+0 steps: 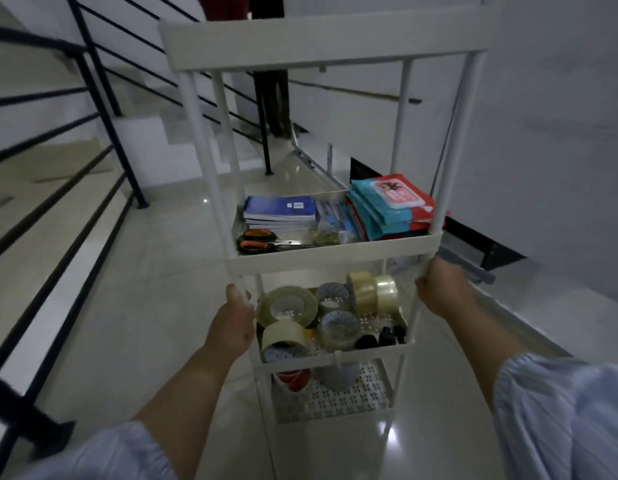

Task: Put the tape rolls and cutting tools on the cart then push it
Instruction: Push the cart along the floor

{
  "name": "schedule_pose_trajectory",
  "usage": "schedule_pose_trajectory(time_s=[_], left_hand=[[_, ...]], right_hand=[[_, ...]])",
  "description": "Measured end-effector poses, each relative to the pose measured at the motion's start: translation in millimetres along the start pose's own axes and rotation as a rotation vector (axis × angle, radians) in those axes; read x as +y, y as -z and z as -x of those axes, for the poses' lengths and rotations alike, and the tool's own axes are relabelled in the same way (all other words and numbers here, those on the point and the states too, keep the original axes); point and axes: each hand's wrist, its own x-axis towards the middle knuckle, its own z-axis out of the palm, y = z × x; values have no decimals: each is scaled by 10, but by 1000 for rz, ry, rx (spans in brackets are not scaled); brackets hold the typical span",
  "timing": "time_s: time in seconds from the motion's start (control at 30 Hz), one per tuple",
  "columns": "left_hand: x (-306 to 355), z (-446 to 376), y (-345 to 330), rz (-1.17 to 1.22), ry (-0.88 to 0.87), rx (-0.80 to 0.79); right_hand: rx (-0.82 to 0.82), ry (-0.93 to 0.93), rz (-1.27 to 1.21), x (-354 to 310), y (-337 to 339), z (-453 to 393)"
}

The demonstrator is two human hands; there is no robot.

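1. The floor (155,306) fills the view, pale glossy tile with light spots on it, and the black stair railing (103,109) runs up the left side beside the steps.
2. The cart (331,258) stands tall in the middle, a white four-tier frame on thin posts, its top tray up near the upper edge of the view.
3. Beyond the cart, someone's legs (273,98) show near the railing's far end.
4. Second tier: a stack of blue books (279,211) on the left and teal and red packets (390,206) piled on the right, with small clear bags between them.
5. The scissors (262,241), orange and black handles, lie flat at the front left of that same tier, blades pointing right.
6. Third tier is where the tape rolls (328,306) sit: several clear and cream rolls crowded together, two standing on edge at the back right, small dark items at the front right corner that I cannot identify.
7. Bottom tier holds a red roll (293,377) and a grey roll (337,375) on perforated mesh.
8. The left hand (233,323) is wrapped round the near left post just below the second tier.
9. The right hand (439,289) is clenched round the near right post at about the same height, light striped sleeves on both arms.
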Motion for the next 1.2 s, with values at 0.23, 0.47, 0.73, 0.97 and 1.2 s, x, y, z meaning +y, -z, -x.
schedule_pose_trajectory(time_s=[0.23, 0.47, 0.73, 0.97, 1.2], left_hand=[[25, 51, 156, 176, 41, -164], [777, 327, 797, 217, 172, -165], [1818, 494, 1542, 496, 107, 2], [2605, -16, 2213, 826, 349, 72], [2812, -216, 2272, 756, 458, -11]], right_hand=[[-124, -52, -105, -37, 142, -11], [-211, -81, -532, -425, 916, 160], [35, -156, -812, -1186, 1873, 57], [-44, -425, -1105, -1521, 2523, -308], [-204, -633, -994, -1612, 2727, -526]])
